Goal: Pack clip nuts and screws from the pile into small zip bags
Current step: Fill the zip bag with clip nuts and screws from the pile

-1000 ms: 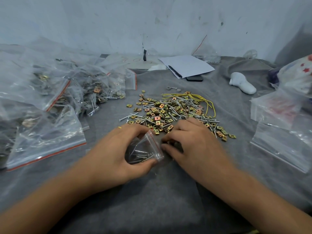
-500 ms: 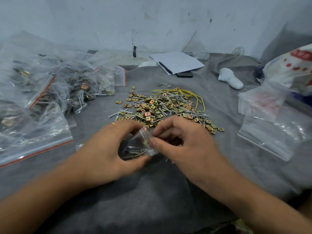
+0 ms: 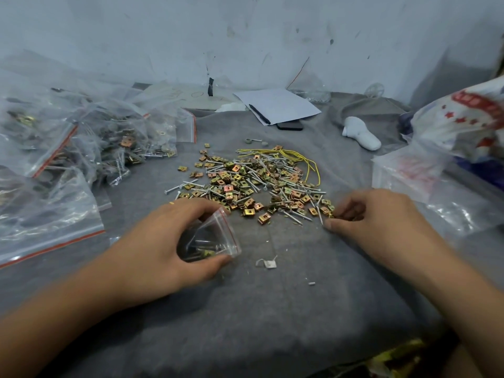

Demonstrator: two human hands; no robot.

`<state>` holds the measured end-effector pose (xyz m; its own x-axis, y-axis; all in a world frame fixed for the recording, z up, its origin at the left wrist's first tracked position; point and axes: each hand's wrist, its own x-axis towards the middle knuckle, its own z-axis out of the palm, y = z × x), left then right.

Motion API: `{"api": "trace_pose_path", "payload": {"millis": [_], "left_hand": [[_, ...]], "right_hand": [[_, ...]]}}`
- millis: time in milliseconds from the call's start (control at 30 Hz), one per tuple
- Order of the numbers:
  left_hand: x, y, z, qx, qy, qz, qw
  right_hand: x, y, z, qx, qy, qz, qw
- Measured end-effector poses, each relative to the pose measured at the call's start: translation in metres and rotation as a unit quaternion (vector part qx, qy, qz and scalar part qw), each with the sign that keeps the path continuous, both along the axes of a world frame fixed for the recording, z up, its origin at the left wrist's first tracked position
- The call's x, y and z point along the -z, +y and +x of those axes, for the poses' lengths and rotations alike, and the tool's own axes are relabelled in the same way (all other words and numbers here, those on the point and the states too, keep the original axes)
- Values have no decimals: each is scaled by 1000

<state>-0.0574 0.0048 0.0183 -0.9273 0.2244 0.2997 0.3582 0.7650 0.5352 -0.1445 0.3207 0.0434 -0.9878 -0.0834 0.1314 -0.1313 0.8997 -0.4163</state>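
The left hand (image 3: 163, 241) is gripping a small zip bag (image 3: 215, 238), already holding several screws and at least one clip nut, just before the pile (image 3: 253, 181) on the grey cloth (image 3: 272, 309). The right hand (image 3: 381, 225) is curling its fingers at the pile's right edge; whether it is pinching a part cannot be told. Should the held bag's open mouth be tipping downward, its contents are likely spilling back out, and the filled zip bags (image 3: 81, 143) at left are lying apart.
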Motion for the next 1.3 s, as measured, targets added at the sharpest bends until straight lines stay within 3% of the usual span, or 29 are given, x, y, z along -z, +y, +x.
{"api": "trace_pose_path", "payload": {"millis": [167, 233, 433, 633, 700, 800, 900, 1100, 1200, 1300], "left_hand": [[0, 1, 0, 4, 4, -1, 1000], [3, 3, 2, 14, 9, -1, 1000], [7, 4, 0, 35, 22, 5, 999], [6, 6, -1, 52, 38, -3, 998], [7, 7, -1, 55, 41, 0, 998], [8, 6, -1, 53, 46, -4, 998], [8, 6, -2, 54, 47, -5, 997], [9, 6, -1, 44, 46, -8, 998], [9, 6, -1, 40, 42, -8, 998], [9, 6, -1, 42, 42, -6, 998]], "right_hand": [[-2, -8, -1, -7, 47, 123, 991], [0, -9, 0, 7, 59, 114, 992], [9, -31, 20, 9, 54, -136, 989], [11, -83, 52, -182, -17, -283, 941], [14, -85, 48, -181, 22, -248, 951], [11, -61, 26, -68, 112, -191, 973], [2, -21, 5, 2, 83, -108, 991], [5, -6, -2, -69, 65, 32, 995], [5, -8, -8, -38, 67, 59, 995], [6, -3, -14, -2, 50, 18, 999]]}}
